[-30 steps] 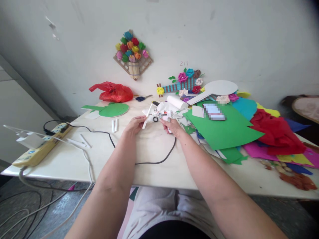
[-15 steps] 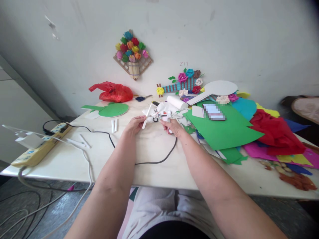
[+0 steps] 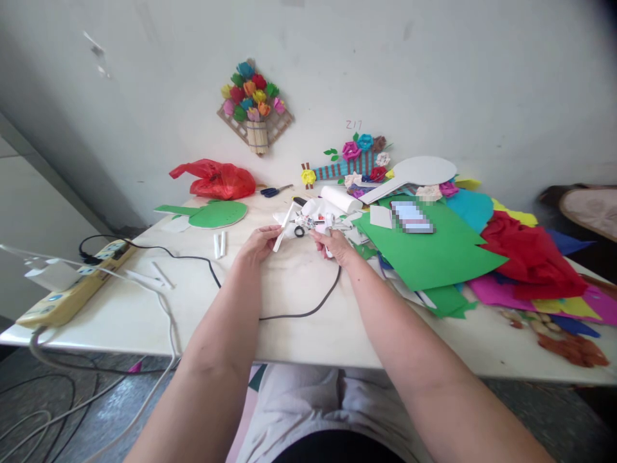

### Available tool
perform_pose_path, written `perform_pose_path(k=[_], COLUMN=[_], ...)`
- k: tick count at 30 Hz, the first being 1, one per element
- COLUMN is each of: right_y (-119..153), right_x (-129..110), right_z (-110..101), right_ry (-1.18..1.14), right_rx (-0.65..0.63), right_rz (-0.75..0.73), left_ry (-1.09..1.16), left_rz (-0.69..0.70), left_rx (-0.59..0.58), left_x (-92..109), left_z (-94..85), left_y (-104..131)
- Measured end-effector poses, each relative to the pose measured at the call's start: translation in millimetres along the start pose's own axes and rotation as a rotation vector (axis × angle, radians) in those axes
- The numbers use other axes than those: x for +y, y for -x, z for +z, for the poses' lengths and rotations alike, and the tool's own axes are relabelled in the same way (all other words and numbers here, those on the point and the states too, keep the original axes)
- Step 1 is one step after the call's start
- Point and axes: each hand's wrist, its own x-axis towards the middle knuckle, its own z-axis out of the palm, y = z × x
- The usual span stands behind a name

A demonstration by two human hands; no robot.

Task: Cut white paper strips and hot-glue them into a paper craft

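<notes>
My left hand (image 3: 261,243) pinches a narrow white strip (image 3: 284,228) that stands at a slant over the table. Facing it from the right, my right hand (image 3: 330,244) is wrapped round a white glue gun (image 3: 329,222), whose front points left toward the strip. A dark cord runs from below the right hand across the table. Behind both hands lie crumpled white paper and a white roll (image 3: 341,199). Whether the tip touches the strip is too small to tell.
Left are a green paddle shape (image 3: 219,213), a red plastic bag (image 3: 224,180), scissors (image 3: 276,191), white strips (image 3: 220,245) and a power strip (image 3: 58,305). Right are green sheets (image 3: 429,257), a phone (image 3: 412,217), a white paddle shape (image 3: 424,170) and red fabric (image 3: 533,257).
The view has shifted slightly. Both hands keep nearly the same places, with the strip and glue gun still held.
</notes>
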Motion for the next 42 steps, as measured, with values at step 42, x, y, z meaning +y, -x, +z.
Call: perform_pose_path(k=[42], right_y=[-0.1], right_x=[-0.9], right_z=[-0.7], right_ry=[0.038], right_rx=[0.082], right_rz=[-0.034], left_ry=[-0.085], left_rz=[-0.026], left_rx=[-0.041], left_x=[1.9], left_z=[-3.5], left_y=[0.7])
